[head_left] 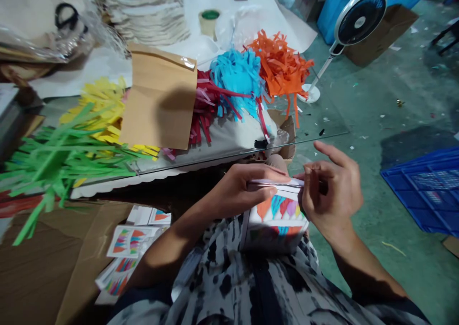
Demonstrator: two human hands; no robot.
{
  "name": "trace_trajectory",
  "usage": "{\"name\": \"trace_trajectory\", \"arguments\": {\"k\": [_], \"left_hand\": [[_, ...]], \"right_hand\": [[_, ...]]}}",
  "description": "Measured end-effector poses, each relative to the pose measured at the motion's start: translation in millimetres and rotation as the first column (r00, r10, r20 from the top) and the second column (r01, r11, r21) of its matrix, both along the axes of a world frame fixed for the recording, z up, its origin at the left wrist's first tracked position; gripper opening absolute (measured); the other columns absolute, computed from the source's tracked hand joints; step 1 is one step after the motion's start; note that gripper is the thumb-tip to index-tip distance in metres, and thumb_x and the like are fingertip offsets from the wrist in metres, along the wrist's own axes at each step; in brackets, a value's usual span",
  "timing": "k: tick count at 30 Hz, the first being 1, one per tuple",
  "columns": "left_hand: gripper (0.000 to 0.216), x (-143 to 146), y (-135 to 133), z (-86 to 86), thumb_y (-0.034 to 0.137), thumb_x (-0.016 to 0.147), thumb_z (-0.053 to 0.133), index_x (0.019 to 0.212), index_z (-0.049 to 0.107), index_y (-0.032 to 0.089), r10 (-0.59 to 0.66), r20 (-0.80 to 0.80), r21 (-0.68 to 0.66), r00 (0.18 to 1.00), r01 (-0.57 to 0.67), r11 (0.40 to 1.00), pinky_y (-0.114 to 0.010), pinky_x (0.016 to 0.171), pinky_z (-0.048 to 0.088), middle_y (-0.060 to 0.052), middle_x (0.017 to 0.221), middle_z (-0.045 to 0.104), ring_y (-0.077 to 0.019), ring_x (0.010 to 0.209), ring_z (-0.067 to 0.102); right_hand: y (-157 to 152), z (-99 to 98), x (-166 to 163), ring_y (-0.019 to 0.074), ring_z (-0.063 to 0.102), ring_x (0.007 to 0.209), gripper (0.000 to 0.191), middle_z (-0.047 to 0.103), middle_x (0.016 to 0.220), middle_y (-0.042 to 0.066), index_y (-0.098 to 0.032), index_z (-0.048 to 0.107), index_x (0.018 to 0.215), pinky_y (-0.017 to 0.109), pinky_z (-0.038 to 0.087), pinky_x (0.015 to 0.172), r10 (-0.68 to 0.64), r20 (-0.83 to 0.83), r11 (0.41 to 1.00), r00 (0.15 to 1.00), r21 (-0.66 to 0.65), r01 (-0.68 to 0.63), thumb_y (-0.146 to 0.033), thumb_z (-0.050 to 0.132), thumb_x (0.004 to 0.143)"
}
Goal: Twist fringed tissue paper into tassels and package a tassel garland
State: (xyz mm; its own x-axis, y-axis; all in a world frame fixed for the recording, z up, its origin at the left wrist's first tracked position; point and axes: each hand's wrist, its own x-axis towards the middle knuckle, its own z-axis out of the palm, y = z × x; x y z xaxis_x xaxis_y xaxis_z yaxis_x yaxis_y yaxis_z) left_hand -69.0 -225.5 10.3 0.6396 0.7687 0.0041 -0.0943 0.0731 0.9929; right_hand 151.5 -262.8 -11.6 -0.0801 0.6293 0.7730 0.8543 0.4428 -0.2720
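My left hand [244, 184] grips the top edge of a white packet [278, 215] over my lap, thumb on the near side and fingers on the far side. Pictures of coloured tassels are printed on the packet's face. At its top right corner, my right hand [333, 191] pinches the edge with thumb and curled fingers, the index finger lifted away. What lies between those fingertips is partly hidden. Beyond my hands, on the glass-topped table [233, 129], a brown paper envelope [156, 95] lies across paper-strip tassels: green [68, 146], yellow [102, 105], dark red [204, 107], blue [236, 74] and orange [281, 67].
Several printed cards [131, 241] lie by an open cardboard box [64, 253] at left. The table's glass corner [346, 132] juts out past my right hand. A white fan [360, 19] and a blue crate [426, 186] stand on the right. A tape roll [209, 24] sits farther back.
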Motion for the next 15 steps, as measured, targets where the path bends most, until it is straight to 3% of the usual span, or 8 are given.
{"name": "trace_trajectory", "arguments": {"k": [5,11,15], "left_hand": [[0.029,-0.7,18.7,17.0,0.022,0.091,0.076,0.118,0.084,0.018,-0.060,-0.087,0.129,0.994,0.071,0.989,-0.035,0.101,0.058,-0.011,0.123,0.081,-0.0287,0.118,0.075],[0.027,3.5,19.8,15.8,0.033,0.084,0.085,0.106,0.085,0.018,0.078,-0.251,0.194,0.965,-0.029,0.980,-0.025,0.074,0.056,-0.006,0.096,0.083,-0.0196,0.086,0.075],[0.016,9.6,14.6,9.5,0.030,0.086,0.085,0.098,0.086,0.019,0.188,-0.251,0.322,0.950,-0.101,0.941,-0.023,0.072,0.054,-0.004,0.093,0.082,-0.0157,0.081,0.073]], "right_hand": [[12.3,2.1,-10.5,0.0258,0.075,0.120,0.022,0.076,0.124,0.011,-0.022,0.062,0.113,0.036,0.068,0.084,-0.002,0.002,0.998,1.000,0.067,0.002,-0.008,0.064,0.097],[20.7,-7.5,-17.7,0.0253,0.074,0.118,0.025,0.073,0.133,0.015,-0.022,0.062,0.122,0.035,0.066,0.083,0.025,-0.024,1.000,0.999,0.012,-0.025,-0.010,0.063,0.100],[19.9,-5.9,-18.3,0.0259,0.073,0.120,0.028,0.074,0.131,0.013,-0.023,0.062,0.124,0.037,0.064,0.086,0.047,-0.039,0.999,0.998,0.025,-0.046,-0.009,0.062,0.100]]}}
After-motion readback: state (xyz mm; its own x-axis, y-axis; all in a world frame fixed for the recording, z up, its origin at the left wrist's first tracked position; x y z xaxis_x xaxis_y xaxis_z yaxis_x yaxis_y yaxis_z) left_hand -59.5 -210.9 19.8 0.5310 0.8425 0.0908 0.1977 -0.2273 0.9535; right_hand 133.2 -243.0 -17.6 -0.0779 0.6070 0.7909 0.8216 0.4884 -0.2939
